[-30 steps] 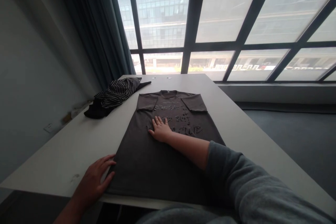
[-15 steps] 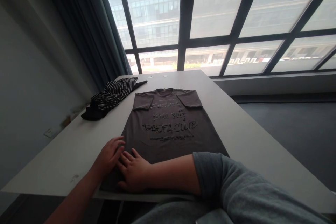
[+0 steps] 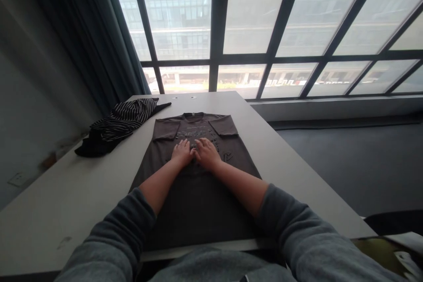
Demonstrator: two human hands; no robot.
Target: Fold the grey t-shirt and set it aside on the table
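Note:
A dark grey T-shirt [image 3: 205, 207] with a printed front lies flat on the white table [image 3: 297, 189], its collar towards the window and its sleeves folded inward over the chest. On the printed chest rest both of my hands, side by side with thumbs near each other. My left hand [image 3: 182, 153] lies palm down with its fingers spread, holding nothing. Beside it, my right hand [image 3: 206, 154] is also palm down and open on the fabric. Part of the lettering is hidden under the hands.
A black and white striped garment [image 3: 125, 119] lies crumpled on the table's left side, with black cloth by it. Behind the table are a large window [image 3: 244, 13] and a dark curtain [image 3: 82, 31]. Some items [image 3: 403, 255] show at the lower right.
Both hands have moved from the shirt's lower left edge up and right onto its printed chest. The view has shifted slightly to the right.

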